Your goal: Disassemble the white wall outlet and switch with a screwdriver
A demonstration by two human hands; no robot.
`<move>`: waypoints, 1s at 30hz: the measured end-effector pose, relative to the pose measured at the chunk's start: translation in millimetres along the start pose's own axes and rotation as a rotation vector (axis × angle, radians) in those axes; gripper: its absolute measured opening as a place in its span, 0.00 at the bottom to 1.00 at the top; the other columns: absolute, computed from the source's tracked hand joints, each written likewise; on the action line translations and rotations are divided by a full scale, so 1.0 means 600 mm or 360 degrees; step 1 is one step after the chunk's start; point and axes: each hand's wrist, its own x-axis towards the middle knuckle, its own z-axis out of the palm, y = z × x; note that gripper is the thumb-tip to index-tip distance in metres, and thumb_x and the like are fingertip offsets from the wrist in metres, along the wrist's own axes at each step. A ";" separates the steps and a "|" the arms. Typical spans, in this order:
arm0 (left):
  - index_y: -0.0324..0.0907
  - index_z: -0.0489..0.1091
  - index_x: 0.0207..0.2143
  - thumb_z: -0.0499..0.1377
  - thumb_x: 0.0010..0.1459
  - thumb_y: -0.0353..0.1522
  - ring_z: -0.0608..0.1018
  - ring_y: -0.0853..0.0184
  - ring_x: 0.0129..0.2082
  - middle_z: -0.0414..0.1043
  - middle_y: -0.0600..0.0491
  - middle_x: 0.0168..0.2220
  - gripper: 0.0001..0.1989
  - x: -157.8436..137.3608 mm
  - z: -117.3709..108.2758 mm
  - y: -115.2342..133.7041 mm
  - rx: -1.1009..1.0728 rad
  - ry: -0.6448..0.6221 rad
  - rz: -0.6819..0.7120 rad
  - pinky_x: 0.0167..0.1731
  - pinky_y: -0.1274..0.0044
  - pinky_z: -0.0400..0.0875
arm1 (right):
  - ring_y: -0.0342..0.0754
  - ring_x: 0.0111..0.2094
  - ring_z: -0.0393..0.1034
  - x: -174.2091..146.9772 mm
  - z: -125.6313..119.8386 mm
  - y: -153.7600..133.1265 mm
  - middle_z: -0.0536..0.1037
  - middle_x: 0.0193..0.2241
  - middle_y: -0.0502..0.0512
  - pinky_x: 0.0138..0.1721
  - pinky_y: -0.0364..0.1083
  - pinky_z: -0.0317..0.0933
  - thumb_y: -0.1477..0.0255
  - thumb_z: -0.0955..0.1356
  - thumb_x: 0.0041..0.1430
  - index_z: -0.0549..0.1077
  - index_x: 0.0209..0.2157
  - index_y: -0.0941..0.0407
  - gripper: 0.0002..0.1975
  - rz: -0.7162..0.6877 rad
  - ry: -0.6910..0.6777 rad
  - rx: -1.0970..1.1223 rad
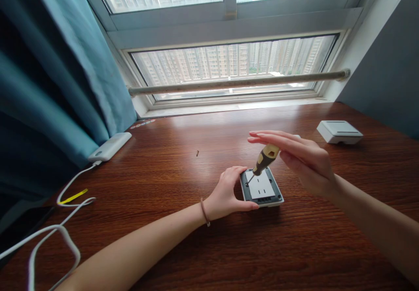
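A wall socket [262, 187] with a white slotted face and dark grey frame lies on the wooden table. My left hand [227, 192] grips its left side, thumb along the near edge and fingers at the far corner. A screwdriver [264, 159] with a yellow and dark handle leans over the socket, its tip at a hole on the frame's left side. The handle's top end sits between the straight fingers and thumb of my right hand [303, 157]. Behind that hand, a small white thing [297, 136] is mostly hidden.
A small screw [197, 153] lies on the table [163, 173], left of the socket. A white box-like cover [339, 132] stands at the back right. At left are a white power strip [110, 147], its cable [67, 234], a yellow strip [74, 196] and a blue curtain [88, 64].
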 end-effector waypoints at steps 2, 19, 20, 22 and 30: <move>0.41 0.57 0.53 0.67 0.38 0.47 0.63 0.56 0.53 0.61 0.45 0.53 0.43 0.000 0.000 0.001 0.0002 -0.0010 -0.0001 0.55 0.66 0.58 | 0.51 0.50 0.67 0.003 -0.002 0.002 0.72 0.50 0.57 0.51 0.52 0.64 0.78 0.59 0.61 0.69 0.51 0.54 0.18 0.0083 -0.0050 0.0168; 0.42 0.57 0.53 0.67 0.38 0.48 0.64 0.56 0.52 0.61 0.45 0.52 0.42 0.001 0.001 0.001 0.0000 0.0000 -0.0003 0.54 0.65 0.59 | 0.43 0.30 0.74 -0.002 0.016 0.005 0.79 0.31 0.51 0.33 0.43 0.70 0.76 0.67 0.56 0.74 0.37 0.54 0.07 0.0283 0.0338 0.0036; 0.42 0.57 0.53 0.67 0.38 0.48 0.64 0.56 0.53 0.61 0.45 0.53 0.42 0.000 0.001 0.002 0.0000 0.0007 -0.0005 0.54 0.65 0.59 | 0.44 0.33 0.74 -0.002 0.011 0.007 0.79 0.34 0.53 0.36 0.45 0.70 0.76 0.65 0.58 0.73 0.41 0.55 0.10 0.0217 0.0264 -0.0011; 0.42 0.57 0.53 0.67 0.37 0.48 0.64 0.55 0.53 0.61 0.44 0.53 0.42 0.000 0.001 0.003 0.0006 0.0021 -0.0012 0.54 0.65 0.58 | 0.48 0.43 0.72 -0.002 0.000 0.011 0.77 0.42 0.56 0.44 0.49 0.68 0.77 0.61 0.61 0.70 0.49 0.56 0.15 0.0110 0.0103 -0.0074; 0.41 0.58 0.53 0.67 0.37 0.48 0.64 0.55 0.53 0.61 0.44 0.53 0.43 0.000 0.001 0.003 -0.0015 0.0016 -0.0032 0.55 0.64 0.58 | 0.51 0.47 0.71 0.006 0.000 0.011 0.77 0.44 0.55 0.44 0.50 0.70 0.76 0.67 0.56 0.72 0.42 0.54 0.11 0.0395 0.0068 0.0558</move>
